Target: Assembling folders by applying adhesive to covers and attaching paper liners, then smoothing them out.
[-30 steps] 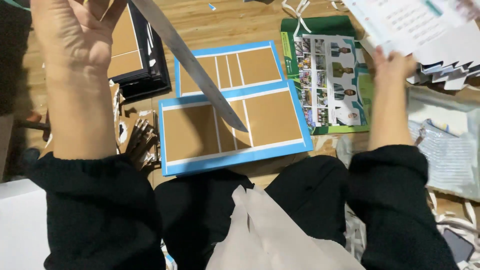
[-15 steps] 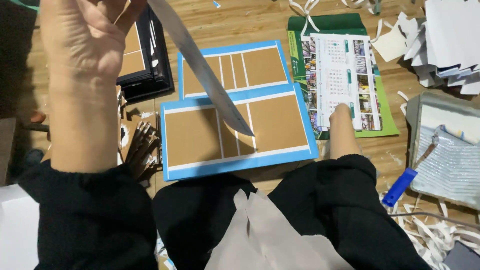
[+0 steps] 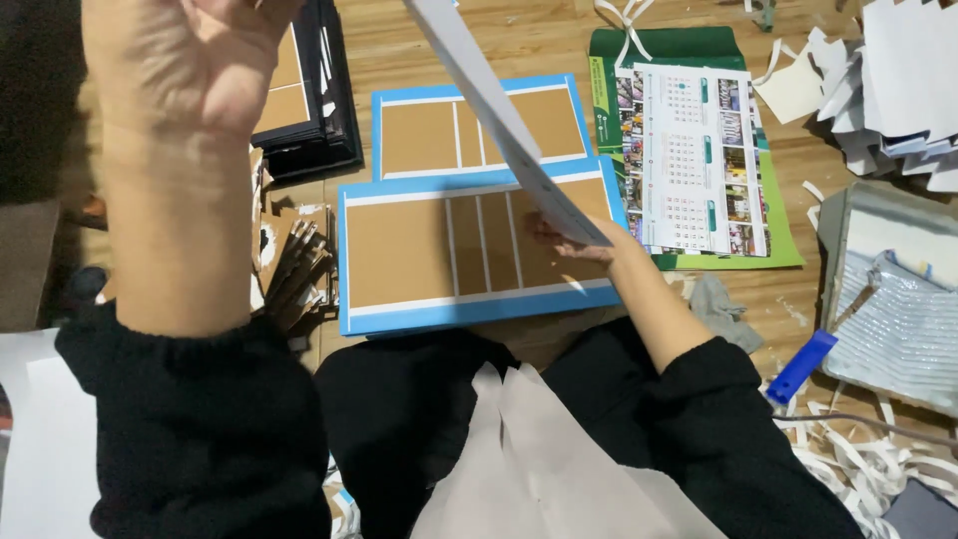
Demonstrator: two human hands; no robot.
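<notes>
My left hand [image 3: 190,70] is raised close to the camera at the upper left. It holds up a white sheet [image 3: 499,120], seen edge-on and slanting down to the right; the grip itself is cut off by the top edge. My right hand [image 3: 579,245] reaches in from the lower right, and its fingers close on the sheet's lower corner. That corner hangs just above a brown board with a blue border and white stripes [image 3: 419,260], which lies on the wooden floor in front of my knees. A second, similar board [image 3: 424,135] lies right behind it.
A wall calendar on a green folder [image 3: 699,160] lies right of the boards. Cut white paper pieces [image 3: 898,80] are piled at the top right. A grey tray with clear plastic [image 3: 898,299], a blue piece [image 3: 803,364], black frames [image 3: 309,100] and brown strips [image 3: 299,265] surround me.
My right hand left the paper pile at the upper right and came down and left to the sheet's lower corner. My left hand stayed raised with the sheet.
</notes>
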